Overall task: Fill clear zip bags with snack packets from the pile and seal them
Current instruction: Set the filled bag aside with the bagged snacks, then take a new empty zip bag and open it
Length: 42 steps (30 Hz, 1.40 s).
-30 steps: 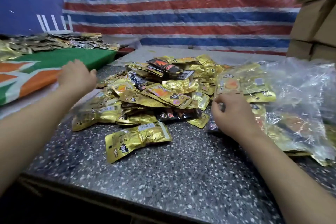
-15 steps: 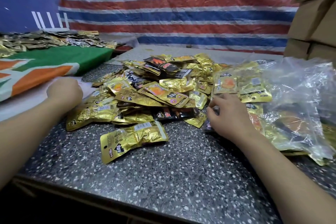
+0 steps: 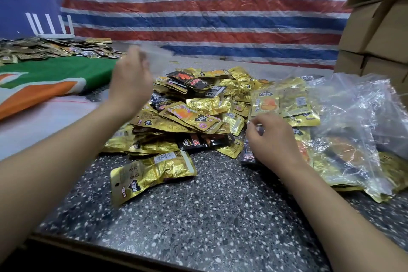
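The left hand is raised at ten o'clock above the pile of snack packets, fingers pinching a blurred clear bag. The right hand, at three o'clock of the pile, rests on the speckled table, fingers curled on a dark packet beside filled bags.

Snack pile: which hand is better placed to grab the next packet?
Probably right. The right hand sits low at the pile's near edge, touching packets. The left hand is raised above the pile, holding a blurred clear zip bag.
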Available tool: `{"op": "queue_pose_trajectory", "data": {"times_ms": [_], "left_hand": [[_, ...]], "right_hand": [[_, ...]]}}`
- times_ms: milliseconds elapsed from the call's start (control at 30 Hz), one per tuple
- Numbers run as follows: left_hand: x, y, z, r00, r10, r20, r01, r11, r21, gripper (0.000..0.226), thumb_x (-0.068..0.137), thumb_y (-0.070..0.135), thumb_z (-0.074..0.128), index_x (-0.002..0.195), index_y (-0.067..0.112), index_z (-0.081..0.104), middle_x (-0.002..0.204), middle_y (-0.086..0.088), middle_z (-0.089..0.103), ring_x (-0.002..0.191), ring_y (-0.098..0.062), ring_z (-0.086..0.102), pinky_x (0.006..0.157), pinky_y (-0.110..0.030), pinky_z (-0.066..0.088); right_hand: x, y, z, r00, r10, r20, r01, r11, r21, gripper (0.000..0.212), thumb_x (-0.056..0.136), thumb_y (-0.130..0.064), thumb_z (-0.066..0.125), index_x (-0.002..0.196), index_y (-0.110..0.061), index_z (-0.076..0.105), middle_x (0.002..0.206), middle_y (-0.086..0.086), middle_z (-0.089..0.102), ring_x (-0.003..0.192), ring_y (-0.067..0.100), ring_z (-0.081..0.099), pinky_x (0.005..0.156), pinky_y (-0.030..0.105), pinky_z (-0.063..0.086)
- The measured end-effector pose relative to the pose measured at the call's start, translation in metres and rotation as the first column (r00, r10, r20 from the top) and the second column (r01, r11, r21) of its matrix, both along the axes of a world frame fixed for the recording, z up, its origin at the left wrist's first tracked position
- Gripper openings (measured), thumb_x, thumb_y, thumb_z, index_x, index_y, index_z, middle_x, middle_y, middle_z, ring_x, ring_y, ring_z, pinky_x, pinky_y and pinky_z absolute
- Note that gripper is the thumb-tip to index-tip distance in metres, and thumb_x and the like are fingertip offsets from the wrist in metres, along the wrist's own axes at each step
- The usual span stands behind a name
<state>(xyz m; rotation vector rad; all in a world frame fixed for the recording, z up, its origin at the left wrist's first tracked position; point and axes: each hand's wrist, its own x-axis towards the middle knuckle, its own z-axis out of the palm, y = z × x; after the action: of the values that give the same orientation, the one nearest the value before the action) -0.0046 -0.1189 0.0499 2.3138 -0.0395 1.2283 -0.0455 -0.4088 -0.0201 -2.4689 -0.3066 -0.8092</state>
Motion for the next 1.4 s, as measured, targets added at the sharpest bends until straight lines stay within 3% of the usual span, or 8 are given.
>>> {"op": "queue_pose_trajectory", "data": {"times_ms": [167, 333, 500, 667, 900, 1133, 1233, 1400], "left_hand": [[-0.035, -0.107, -0.012, 0.908, -0.402, 0.118, 0.402, 0.915, 0.022, 0.019, 0.102, 0.012, 0.043, 0.111, 0.005, 0.058, 0.083, -0.017, 0.068, 0.069, -0.035, 0.064, 0.055, -0.05, 0.047], [-0.061, -0.148, -0.058, 0.758, -0.651, -0.042, 0.653, 0.757, 0.035, 0.034, 0.098, 0.017, 0.042, 0.128, 0.01, 0.056, 0.106, -0.014, 0.073, 0.088, -0.031, 0.071, 0.07, -0.044, 0.057], [-0.062, -0.146, -0.071, 0.751, -0.65, -0.113, 0.659, 0.729, 0.186, 0.036, 0.093, 0.011, 0.051, 0.127, 0.008, 0.063, 0.108, -0.011, 0.073, 0.091, -0.02, 0.066, 0.078, -0.02, 0.046], [-0.059, -0.143, -0.067, 0.748, -0.657, -0.089, 0.66, 0.723, 0.204, 0.034, 0.091, 0.011, 0.055, 0.123, 0.007, 0.066, 0.119, -0.006, 0.07, 0.105, -0.014, 0.063, 0.091, -0.016, 0.042], [-0.061, -0.138, -0.063, 0.675, -0.708, -0.207, 0.727, 0.686, 0.024, 0.063, 0.092, 0.061, 0.034, 0.135, 0.022, 0.058, 0.135, 0.007, 0.059, 0.125, -0.002, 0.048, 0.105, -0.017, 0.036], [-0.061, -0.143, -0.055, 0.723, -0.691, -0.027, 0.65, 0.692, -0.314, 0.042, 0.098, 0.045, 0.031, 0.097, 0.024, 0.068, 0.098, 0.014, 0.068, 0.094, 0.003, 0.058, 0.078, -0.006, 0.041], [-0.055, -0.139, -0.051, 0.745, -0.666, -0.039, 0.558, 0.654, -0.512, 0.037, 0.094, 0.05, 0.033, 0.088, 0.03, 0.063, 0.085, 0.009, 0.067, 0.086, -0.003, 0.061, 0.072, -0.017, 0.046], [-0.047, -0.135, -0.054, 0.659, -0.745, -0.109, 0.568, 0.587, -0.577, 0.013, 0.097, 0.043, 0.055, 0.096, 0.034, 0.063, 0.092, 0.02, 0.068, 0.081, 0.011, 0.062, 0.06, -0.005, 0.043]], "right_hand": [[-0.007, -0.001, 0.013, 0.994, 0.105, 0.007, -0.089, 0.811, 0.578, 0.038, 0.099, -0.029, 0.052, 0.067, -0.014, 0.064, 0.065, 0.006, 0.064, 0.057, 0.008, 0.052, 0.054, 0.028, 0.042], [-0.002, -0.011, 0.024, 0.963, 0.219, -0.157, 0.036, 0.474, 0.88, 0.05, 0.103, -0.043, 0.042, 0.075, -0.01, 0.066, 0.061, 0.001, 0.068, 0.055, 0.012, 0.064, 0.051, 0.025, 0.051], [-0.004, -0.014, 0.026, 0.931, 0.249, -0.267, 0.135, 0.445, 0.885, 0.05, 0.098, -0.054, 0.048, 0.077, -0.01, 0.058, 0.044, -0.005, 0.059, 0.043, 0.016, 0.059, 0.042, 0.024, 0.048], [-0.008, -0.012, 0.029, 0.88, 0.345, -0.327, 0.184, 0.386, 0.904, 0.026, 0.1, -0.027, 0.053, 0.081, -0.012, 0.058, 0.044, -0.006, 0.056, 0.038, 0.011, 0.054, 0.039, 0.02, 0.043], [-0.012, -0.018, 0.039, 0.752, 0.638, -0.167, 0.1, 0.141, 0.985, 0.018, 0.101, -0.021, 0.051, 0.094, -0.01, 0.063, 0.066, 0.0, 0.067, 0.056, 0.009, 0.062, 0.05, 0.02, 0.052], [-0.018, -0.016, 0.045, 0.659, 0.749, 0.071, 0.085, -0.168, 0.982, 0.044, 0.08, -0.016, 0.065, 0.12, 0.002, 0.062, 0.108, 0.016, 0.072, 0.101, 0.022, 0.07, 0.096, 0.033, 0.055], [-0.021, -0.021, 0.049, 0.653, 0.731, 0.199, 0.032, -0.288, 0.957, 0.033, 0.079, -0.02, 0.066, 0.109, -0.004, 0.066, 0.1, 0.009, 0.073, 0.1, 0.018, 0.069, 0.098, 0.034, 0.053], [-0.026, -0.017, 0.057, 0.722, 0.637, 0.272, -0.236, -0.142, 0.961, 0.011, 0.08, -0.019, 0.064, 0.089, -0.014, 0.066, 0.077, -0.001, 0.07, 0.077, 0.011, 0.066, 0.077, 0.028, 0.056]]}}
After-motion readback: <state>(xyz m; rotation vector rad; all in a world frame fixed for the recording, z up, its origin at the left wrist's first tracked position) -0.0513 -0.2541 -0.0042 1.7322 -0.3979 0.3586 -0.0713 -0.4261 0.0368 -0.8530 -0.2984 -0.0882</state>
